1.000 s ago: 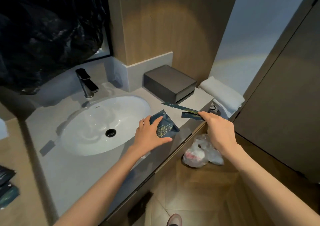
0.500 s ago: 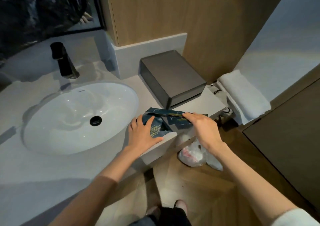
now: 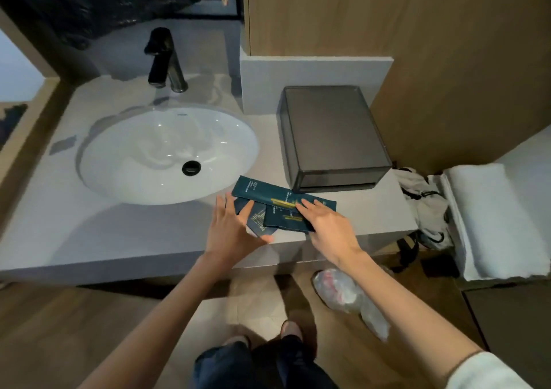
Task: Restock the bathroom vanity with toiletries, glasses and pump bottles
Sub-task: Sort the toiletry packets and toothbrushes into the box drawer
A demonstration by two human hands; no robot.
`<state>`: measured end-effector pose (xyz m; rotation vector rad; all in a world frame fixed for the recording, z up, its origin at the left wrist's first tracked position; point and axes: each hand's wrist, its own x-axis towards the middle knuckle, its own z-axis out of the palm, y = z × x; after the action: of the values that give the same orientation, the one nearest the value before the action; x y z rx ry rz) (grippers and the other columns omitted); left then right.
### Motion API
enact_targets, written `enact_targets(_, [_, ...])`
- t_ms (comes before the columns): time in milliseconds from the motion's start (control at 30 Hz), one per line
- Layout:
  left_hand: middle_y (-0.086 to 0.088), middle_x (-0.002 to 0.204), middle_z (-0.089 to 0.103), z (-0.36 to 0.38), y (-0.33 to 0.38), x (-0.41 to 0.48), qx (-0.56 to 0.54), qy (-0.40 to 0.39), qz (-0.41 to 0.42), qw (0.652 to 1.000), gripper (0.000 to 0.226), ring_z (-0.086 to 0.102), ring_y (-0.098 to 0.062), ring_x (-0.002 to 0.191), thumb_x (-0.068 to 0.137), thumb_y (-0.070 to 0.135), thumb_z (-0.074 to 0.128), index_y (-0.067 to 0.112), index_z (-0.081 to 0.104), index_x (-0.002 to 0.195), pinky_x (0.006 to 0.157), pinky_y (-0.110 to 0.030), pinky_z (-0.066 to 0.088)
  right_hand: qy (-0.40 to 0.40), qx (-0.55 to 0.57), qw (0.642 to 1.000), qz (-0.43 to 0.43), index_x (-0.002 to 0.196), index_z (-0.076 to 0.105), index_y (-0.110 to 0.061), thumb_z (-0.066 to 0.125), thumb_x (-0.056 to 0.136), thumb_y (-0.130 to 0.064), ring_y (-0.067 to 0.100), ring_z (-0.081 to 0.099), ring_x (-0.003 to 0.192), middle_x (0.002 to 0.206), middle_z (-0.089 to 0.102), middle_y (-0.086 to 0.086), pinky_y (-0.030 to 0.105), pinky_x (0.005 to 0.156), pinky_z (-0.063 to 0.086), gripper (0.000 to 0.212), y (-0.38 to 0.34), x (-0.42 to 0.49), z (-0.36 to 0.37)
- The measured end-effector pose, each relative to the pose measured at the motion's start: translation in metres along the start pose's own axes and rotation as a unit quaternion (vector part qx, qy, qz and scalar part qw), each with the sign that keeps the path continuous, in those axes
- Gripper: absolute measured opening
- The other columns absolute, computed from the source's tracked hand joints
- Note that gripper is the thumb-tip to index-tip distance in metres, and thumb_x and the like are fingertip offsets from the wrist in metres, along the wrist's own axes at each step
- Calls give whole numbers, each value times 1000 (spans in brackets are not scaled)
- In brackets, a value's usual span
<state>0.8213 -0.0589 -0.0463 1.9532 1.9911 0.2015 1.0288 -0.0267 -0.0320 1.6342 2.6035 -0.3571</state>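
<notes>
Both flat: left hand [image 3: 231,230], right hand [image 3: 325,224] on packets [image 3: 259,190].

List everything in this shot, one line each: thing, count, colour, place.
toiletry packets: at least three, dark teal, overlapping on the countertop in front of the box
countertop: one, grey
sink: one, white, set into countertop
faucet: one, black, behind sink
box: one, dark grey, countertop's back right
towel: one, white, folded, far right
cloth bag: one, pale with black straps, between countertop and towel
plastic bag: one, clear, floor
left hand: flat on packets
right hand: flat on packets
</notes>
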Motion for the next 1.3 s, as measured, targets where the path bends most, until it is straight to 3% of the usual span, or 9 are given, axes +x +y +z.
enact_targets(100, [-17, 149, 21, -4, 14, -16, 2, 16, -85, 996, 93, 12, -36, 142, 68, 67, 63, 17, 34, 141, 114, -46, 23, -41, 34, 998, -24, 150, 22, -21, 56, 90, -25, 19, 21, 144, 156, 23, -5, 34, 113, 27, 69, 12, 2, -2])
enact_targets(200, [-11, 151, 24, -6, 37, -23, -15, 76, -68, 995, 72, 17, -29, 142, 84, 50, 58, 16, 34, 142, 113, -40, 25, -74, 80, 992, -62, 149, 25, -16, 64, 84, -42, 20, 20, 144, 156, 24, -2, 30, 116, 18, 79, 31, 1, -5])
enact_targets(333, [-6, 158, 7, 10, 71, -8, -3, 28, 8, 1000, 59, 4, -28, 146, 95, 41, 44, 24, 23, 147, 118, -43, 11, 20, 289, 956, 42, 130, 55, -12, 69, 83, -27, 17, 54, 115, 133, 57, 4, 26, 102, 38, 51, 60, -3, -3])
enact_targets(433, [-2, 159, 0, 27, 84, 9, 52, -23, 25, 998, 61, -5, -30, 146, 95, 49, 36, 32, 13, 149, 117, -52, 4, 56, 577, 781, 234, 121, 60, -6, 61, 88, -9, 18, 62, 94, 114, 66, 10, 31, 88, 51, 32, 79, 0, -12])
enact_targets(567, [-10, 156, 19, 39, 81, 14, 108, -1, 60, 992, 53, 15, -46, 141, 94, 51, 30, 41, 17, 144, 105, -68, 19, -10, 810, 503, 301, 125, 46, -11, 50, 94, -2, 26, 59, 107, 119, 58, 6, 35, 86, 52, 33, 81, 11, -32])
enact_targets(667, [-10, 157, 14, 43, 72, 14, 127, -12, 66, 990, 51, 9, -45, 142, 97, 41, 37, 41, 20, 145, 108, -66, 13, -22, 862, 395, 317, 99, 53, -3, 50, 93, -3, 25, 71, 78, 102, 61, 11, 31, 66, 59, 7, 81, 21, -37])
enact_targets(1067, [-12, 153, 28, 32, 25, -2, 113, -8, 40, 993, 47, 24, -49, 136, 91, 49, 21, 43, 20, 138, 101, -69, 25, -14, 842, 442, 309, 85, 49, -11, 53, 90, -5, 24, 60, 98, 108, 55, 9, 32, 84, 54, 8, 60, 18, -25])
enact_targets(1200, [-14, 154, 23, 28, 22, -4, 116, -6, 43, 992, 51, 21, -50, 137, 94, 39, 45, 36, 31, 143, 105, -68, 23, 0, 852, 437, 289, 99, 48, -9, 55, 89, -3, 31, 55, 115, 116, 54, 16, 40, 93, 50, 14, 48, -9, -11])
enact_targets(1300, [-24, 142, 43, 27, 19, -8, 160, -34, 66, 984, 61, 42, -58, 121, 75, 22, 76, 25, 53, 131, 85, -72, 39, 15, 860, 425, 283, 108, 48, -10, 58, 88, -4, 31, 57, 114, 123, 53, 18, 39, 88, 53, 23, 45, -24, -8])
